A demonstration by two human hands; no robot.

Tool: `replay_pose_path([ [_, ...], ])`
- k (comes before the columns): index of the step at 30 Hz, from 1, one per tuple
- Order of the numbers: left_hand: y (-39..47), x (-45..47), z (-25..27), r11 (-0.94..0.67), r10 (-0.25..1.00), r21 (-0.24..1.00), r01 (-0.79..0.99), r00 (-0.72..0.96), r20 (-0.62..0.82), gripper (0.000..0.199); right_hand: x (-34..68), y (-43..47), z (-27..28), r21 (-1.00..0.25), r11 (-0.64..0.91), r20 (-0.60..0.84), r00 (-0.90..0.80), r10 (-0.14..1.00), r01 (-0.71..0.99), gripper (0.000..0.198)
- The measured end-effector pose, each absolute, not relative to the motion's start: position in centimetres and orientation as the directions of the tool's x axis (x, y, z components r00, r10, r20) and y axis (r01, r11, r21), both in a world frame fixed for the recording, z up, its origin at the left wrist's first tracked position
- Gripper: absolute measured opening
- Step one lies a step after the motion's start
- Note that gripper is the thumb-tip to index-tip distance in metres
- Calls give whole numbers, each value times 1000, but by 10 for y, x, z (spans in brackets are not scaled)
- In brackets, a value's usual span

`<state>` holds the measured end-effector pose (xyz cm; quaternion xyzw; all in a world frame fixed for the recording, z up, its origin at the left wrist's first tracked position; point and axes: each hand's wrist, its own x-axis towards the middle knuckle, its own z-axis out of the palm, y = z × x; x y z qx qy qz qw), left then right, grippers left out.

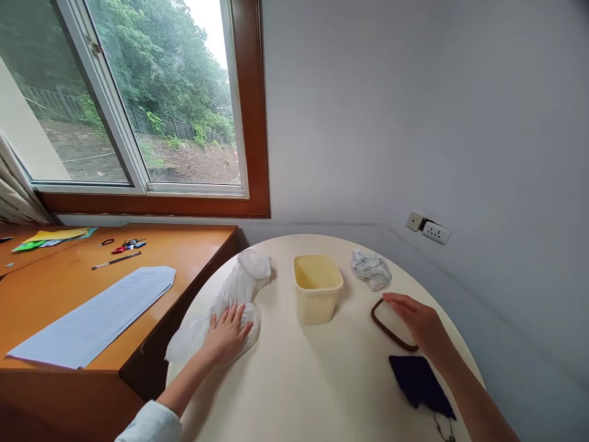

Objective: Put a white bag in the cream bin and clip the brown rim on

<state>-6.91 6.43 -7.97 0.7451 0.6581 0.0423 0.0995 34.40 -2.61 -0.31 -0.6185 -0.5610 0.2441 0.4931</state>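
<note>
My left hand (pixel 227 337) lies flat with spread fingers on a crumpled, translucent white plastic bag (pixel 248 270) at the left of the round table. On the right, my right hand (pixel 416 322) curls over one side of a brown rounded loop (pixel 390 331), its fingers together. The hand hides that side of the loop and my thumb. Just below, near my right forearm, lies a dark navy cloth piece (pixel 419 383) with a thin cord at its lower end. Between my hands stands an open pale yellow plastic tub (pixel 317 304).
A crumpled, patterned plastic bag (pixel 370 269) sits at the table's back right. Beside the cream table (pixel 294 393), an orange-brown desk (pixel 197 245) bears white papers (pixel 101 316), a pen (pixel 116 260) and small red and blue items (pixel 129 245). A wall socket (pixel 436 232) is behind.
</note>
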Motion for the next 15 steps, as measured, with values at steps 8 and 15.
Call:
replay_pose_path([
  [8,49,-45,-23,-294,954,450,843,234,185,61,349,-67,-22,-652,-137,-13,170,985,745,35],
  [15,60,8,-36,-352,905,833,426,383,187,97,350,-95,-78,-549,-263,-25,299,954,794,27],
])
